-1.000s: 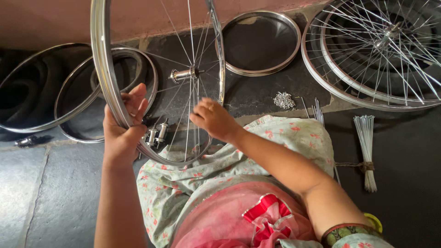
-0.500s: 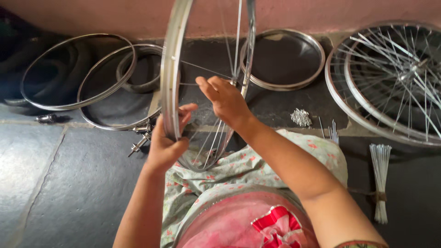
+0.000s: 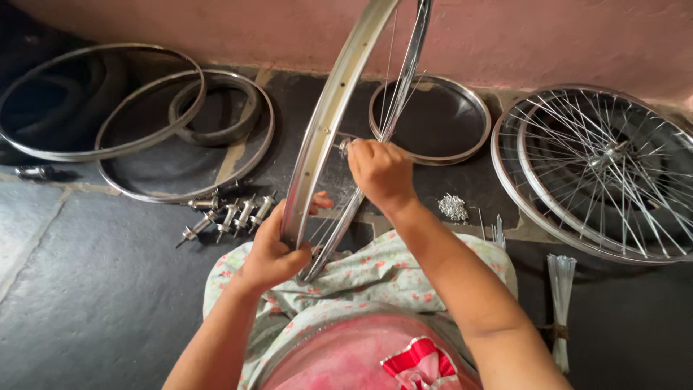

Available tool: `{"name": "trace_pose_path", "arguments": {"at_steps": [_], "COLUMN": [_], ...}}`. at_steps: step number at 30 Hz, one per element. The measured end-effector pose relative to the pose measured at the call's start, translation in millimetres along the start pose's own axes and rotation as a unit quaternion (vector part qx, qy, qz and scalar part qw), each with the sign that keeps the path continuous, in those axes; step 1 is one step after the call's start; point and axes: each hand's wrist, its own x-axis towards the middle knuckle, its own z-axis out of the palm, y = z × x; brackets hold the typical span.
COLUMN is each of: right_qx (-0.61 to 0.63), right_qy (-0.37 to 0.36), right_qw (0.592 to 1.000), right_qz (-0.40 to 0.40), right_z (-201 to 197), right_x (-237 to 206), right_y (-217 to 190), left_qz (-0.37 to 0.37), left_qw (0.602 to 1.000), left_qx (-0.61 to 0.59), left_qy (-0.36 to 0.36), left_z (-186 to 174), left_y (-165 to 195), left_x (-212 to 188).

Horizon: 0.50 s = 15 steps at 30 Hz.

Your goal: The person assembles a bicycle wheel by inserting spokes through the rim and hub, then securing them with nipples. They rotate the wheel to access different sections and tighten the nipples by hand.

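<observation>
Head view: the shiny steel bicycle rim (image 3: 328,123) now stands edge-on over the lap, turned since a moment ago. The left hand (image 3: 273,253) grips its lower edge; the right hand (image 3: 379,172) has risen to pinch the hub (image 3: 342,147), so spoke lacing seems underway

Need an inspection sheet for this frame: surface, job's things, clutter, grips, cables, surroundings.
Surface: dark stone floor, worn.
Job's things: upright wheel rim over the lap, few spokes fitted; hub end hidden by the right hand.
Clutter: row of hubs, pile of small nipples, bundle of spokes, bare rims, round tray, spoked wheels.
Grips: left hand grips the rim; right hand closed at its centre.
Cables: nothing seen.
Surroundings: pink wall.
</observation>
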Motion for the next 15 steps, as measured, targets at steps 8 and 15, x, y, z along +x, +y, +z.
{"name": "trace_pose_path", "arguments": {"at_steps": [8,15], "right_qx": [0.118,0.713], "right_qy": [0.016,-0.041], "right_qw": [0.989,0.611], "right_qz": [0.092,0.342], "right_z": [3.9,34.9], "right_x": [8.0,-4.7], "right_y": [11.2,31.7], "left_qz": [0.015,0.073], "left_qw": [1.0,0.989], "left_qx": [0.007,0.106], "left_qy": [0.012,0.079], "left_z": [5.4,3.7], "left_y": [-0.8,-30.1], "left_x": [0.3,-5.1]}}
